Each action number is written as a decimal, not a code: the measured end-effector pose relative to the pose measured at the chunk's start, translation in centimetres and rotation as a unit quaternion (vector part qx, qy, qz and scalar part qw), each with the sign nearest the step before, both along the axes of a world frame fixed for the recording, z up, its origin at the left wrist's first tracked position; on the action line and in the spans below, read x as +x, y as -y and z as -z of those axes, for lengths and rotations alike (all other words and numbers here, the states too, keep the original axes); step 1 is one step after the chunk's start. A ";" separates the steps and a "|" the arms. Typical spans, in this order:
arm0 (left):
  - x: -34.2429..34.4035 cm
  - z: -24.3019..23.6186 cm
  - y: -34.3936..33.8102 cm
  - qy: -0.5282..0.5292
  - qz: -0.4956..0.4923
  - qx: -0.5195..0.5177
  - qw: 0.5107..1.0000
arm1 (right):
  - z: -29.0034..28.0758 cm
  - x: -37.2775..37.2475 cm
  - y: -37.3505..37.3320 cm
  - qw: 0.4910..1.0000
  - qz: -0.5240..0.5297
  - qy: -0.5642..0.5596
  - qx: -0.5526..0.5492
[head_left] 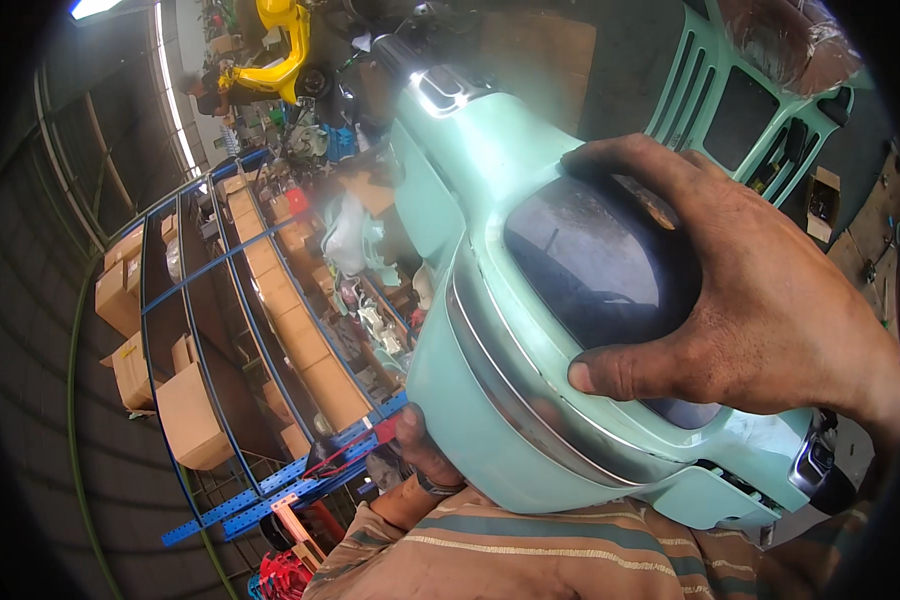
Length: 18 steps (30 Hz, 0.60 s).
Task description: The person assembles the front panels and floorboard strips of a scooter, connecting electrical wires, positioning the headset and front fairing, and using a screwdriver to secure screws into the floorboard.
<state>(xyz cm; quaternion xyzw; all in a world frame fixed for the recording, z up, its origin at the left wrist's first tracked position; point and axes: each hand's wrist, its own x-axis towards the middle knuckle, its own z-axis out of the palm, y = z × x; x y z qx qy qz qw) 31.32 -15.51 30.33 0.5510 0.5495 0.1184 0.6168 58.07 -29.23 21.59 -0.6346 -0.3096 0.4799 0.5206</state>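
Observation:
A mint-green scooter handlebar cover [540, 440] fills the middle, tilted, with a glossy dark instrument display [600, 265] set in it and a chrome strip along its side. My right hand [730, 270] reaches across the display, its thumb on the near rim and its fingertips at the far rim, gripping the cover. Against the cover's lower left side rests my left hand [425, 450], with a dark band at its wrist; most of its fingers are hidden behind the cover. Black grips and chrome-trimmed switch housings [448, 92] show at the two ends.
Blue-framed shelving [260, 235] with cardboard boxes [195, 415] stands to the left. A yellow scooter [285, 45] is at the far left. Far right is a mint-green scooter body [735, 110] with a plastic-wrapped brown seat [785, 40]. Beside it sits a small open box [823, 205].

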 end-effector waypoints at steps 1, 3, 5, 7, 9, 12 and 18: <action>0.1 0.1 0.1 0.000 0.001 -0.001 1.000 | 0.0 0.1 0.1 1.000 -0.001 -0.012 -0.002; 0.3 0.0 0.2 -0.001 0.006 0.000 1.000 | 0.1 0.5 0.2 0.999 -0.015 -0.028 -0.006; 0.1 0.1 0.1 -0.012 0.017 0.000 1.000 | 0.2 0.8 0.5 0.999 -0.031 -0.039 -0.010; 0.0 0.3 0.1 -0.023 0.017 0.011 1.000 | 0.2 0.8 0.5 0.999 -0.036 -0.033 -0.014; 0.8 0.4 0.5 -0.030 0.013 0.014 0.999 | 0.4 0.5 0.3 0.999 -0.033 -0.015 -0.019; 2.5 0.4 1.4 -0.045 0.013 -0.011 0.999 | 0.3 0.6 0.5 0.999 -0.042 -0.005 -0.024; 4.0 1.4 2.5 -0.024 -0.048 -0.026 0.998 | 0.5 0.2 0.4 0.999 -0.041 -0.004 -0.024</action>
